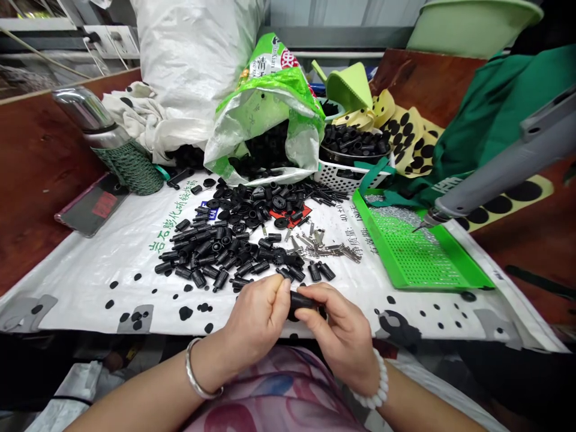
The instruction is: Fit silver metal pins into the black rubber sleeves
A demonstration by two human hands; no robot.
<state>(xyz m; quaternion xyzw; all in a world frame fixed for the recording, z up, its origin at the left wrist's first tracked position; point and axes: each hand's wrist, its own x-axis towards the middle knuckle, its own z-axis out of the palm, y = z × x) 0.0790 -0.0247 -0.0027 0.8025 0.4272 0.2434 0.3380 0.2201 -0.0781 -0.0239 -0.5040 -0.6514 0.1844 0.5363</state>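
Observation:
My left hand (258, 315) and my right hand (339, 333) meet at the near edge of the table. Both are closed on a small black plastic part (300, 300) held between their fingertips. Just beyond them lies a heap of black plastic parts (234, 237) on a white woven sheet (90, 270). A small cluster of metal pieces (324, 246) lies to the right of the heap.
A green perforated tray (418, 252) holds tiny screws, with a grey electric screwdriver (495, 174) hanging over it. Behind are a green-and-white bag (270, 114), a white basket of black parts (355, 150), a steel flask (103, 135), a phone (92, 204) and yellow sticker sheets (411, 135).

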